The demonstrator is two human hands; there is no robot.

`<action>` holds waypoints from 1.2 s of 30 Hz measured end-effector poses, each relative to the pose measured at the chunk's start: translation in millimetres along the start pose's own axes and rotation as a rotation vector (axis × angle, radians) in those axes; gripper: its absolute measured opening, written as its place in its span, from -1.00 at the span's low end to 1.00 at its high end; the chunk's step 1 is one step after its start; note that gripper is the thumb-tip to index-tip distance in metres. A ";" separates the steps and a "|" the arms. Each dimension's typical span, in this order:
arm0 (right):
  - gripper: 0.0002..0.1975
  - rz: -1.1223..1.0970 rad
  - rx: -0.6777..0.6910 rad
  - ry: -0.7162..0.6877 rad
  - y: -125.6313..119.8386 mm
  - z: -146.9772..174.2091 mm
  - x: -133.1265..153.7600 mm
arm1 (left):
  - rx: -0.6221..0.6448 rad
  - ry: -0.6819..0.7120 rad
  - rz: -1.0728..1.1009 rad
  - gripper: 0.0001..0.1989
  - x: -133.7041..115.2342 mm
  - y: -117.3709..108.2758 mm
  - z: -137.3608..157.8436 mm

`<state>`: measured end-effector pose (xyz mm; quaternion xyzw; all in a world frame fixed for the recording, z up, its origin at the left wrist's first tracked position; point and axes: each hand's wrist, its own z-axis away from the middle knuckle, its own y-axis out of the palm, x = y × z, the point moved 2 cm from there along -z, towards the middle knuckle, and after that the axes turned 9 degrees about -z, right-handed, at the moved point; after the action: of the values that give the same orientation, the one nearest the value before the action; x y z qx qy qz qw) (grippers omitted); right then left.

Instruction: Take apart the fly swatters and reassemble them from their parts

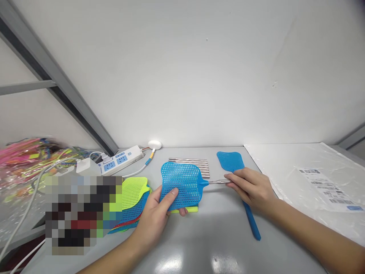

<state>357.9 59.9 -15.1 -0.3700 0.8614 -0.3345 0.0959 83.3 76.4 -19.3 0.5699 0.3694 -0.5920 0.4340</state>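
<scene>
Between my two hands is a blue fly swatter with a perforated head (185,175). My left hand (155,217) grips that head, thumb on top and fingers underneath. The fingers of my right hand (253,188) are closed on its thin metal rod (217,182); the rod's far end is hidden by the hand. Another blue fly swatter (229,160) lies on the table, partly covered by my right hand, its blue handle (252,222) pointing toward me. Several metal rods (199,161) lie behind the held head. A yellow-green plastic piece (192,209) shows under it.
Left of my left hand lies a pile of yellow-green, blue and red swatter heads (132,190), beside a blurred-out patch. A white power strip (122,160) with cables stands behind. Bagged colourful items (25,160) fill the far left. A white plastic package (288,167) covers the right side.
</scene>
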 end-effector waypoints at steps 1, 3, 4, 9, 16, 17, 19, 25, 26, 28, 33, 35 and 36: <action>-0.78 0.011 0.008 -0.023 -0.7 0.2 -0.8 | 0.007 -0.002 -0.030 -0.75 -0.4 -0.3 0.2; -0.76 0.045 0.030 -0.069 -2.2 0.8 -2.0 | 0.026 -0.009 -0.094 -0.72 -1.1 -0.9 0.9; -0.74 0.062 0.043 -0.092 -3.0 1.1 -2.1 | 0.038 -0.013 -0.123 -0.71 -1.5 -1.1 1.2; -0.61 0.137 0.065 -0.163 -6.7 3.3 2.4 | 0.102 -0.016 -0.194 -0.64 -3.4 1.1 2.3; -0.67 0.106 0.043 -0.144 -7.1 -0.5 14.1 | 0.112 -0.015 -0.202 -0.66 -2.8 4.8 6.3; -0.69 0.093 0.038 -0.143 -7.5 -1.8 16.1 | 0.108 -0.015 -0.205 -0.66 -3.4 4.7 7.3; -0.72 0.070 0.031 -0.142 -8.3 -4.2 19.9 | 0.111 -0.008 -0.226 -0.66 -5.4 4.4 9.2; -0.81 0.037 0.079 -0.096 -5.4 -7.0 25.0 | 0.113 0.027 -0.321 -0.60 -11.5 5.0 10.0; -0.81 0.027 0.082 -0.085 -4.3 -6.8 25.1 | 0.108 0.031 -0.327 -0.60 -12.2 5.2 9.9; -0.82 0.008 0.077 -0.064 -2.4 -5.6 25.3 | 0.100 0.044 -0.343 -0.59 -13.5 5.5 9.9; -0.78 -0.020 0.076 -0.042 -0.7 -1.0 25.7 | 0.097 0.087 -0.376 -0.59 -15.4 5.2 11.2; -0.77 -0.027 0.076 -0.044 -0.6 0.1 25.9 | 0.094 0.101 -0.390 -0.59 -15.3 4.6 11.8; -0.76 -0.030 0.079 -0.044 -0.3 0.3 25.9 | 0.092 0.106 -0.397 -0.59 -15.2 4.3 12.1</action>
<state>339.9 41.4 -13.0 -0.3863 0.8396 -0.3612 0.1243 82.7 65.0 -3.0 0.5355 0.4692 -0.6513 0.2622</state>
